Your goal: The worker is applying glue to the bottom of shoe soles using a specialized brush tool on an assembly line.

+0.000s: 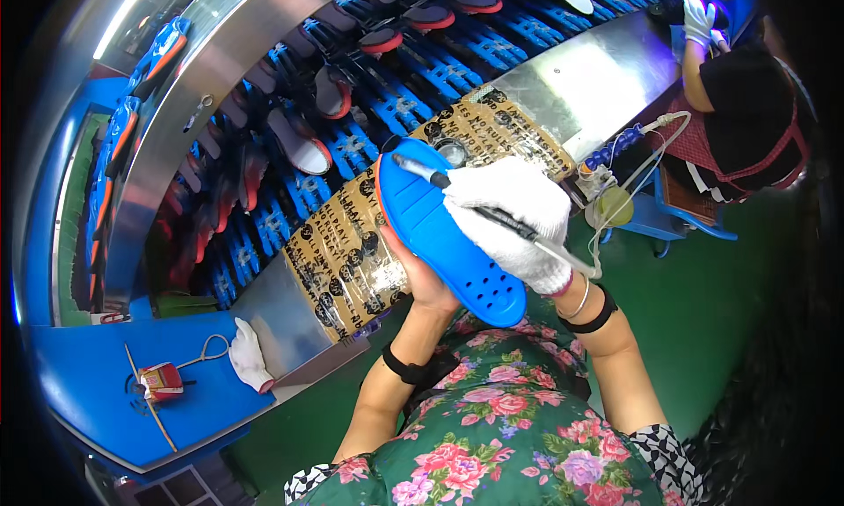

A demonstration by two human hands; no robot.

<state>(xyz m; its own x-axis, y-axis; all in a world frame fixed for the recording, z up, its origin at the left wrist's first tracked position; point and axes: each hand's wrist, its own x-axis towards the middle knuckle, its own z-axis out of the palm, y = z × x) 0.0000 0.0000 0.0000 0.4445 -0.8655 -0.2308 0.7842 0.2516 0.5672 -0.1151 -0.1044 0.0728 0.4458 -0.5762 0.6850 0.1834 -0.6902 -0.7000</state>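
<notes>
Gloved right hand (pixel 514 220) grips pen tool (pixel 466 198); left hand (pixel 422 277) holds blue insole (pixel 440 242).

Insole (pixel 448 242) lies above the taped bench (pixel 352 269), left hand (pixel 422 282) beneath, right hand (pixel 514 220) on top; conveyor (pixel 387 110) behind, spare glove (pixel 248 356) left.
</notes>
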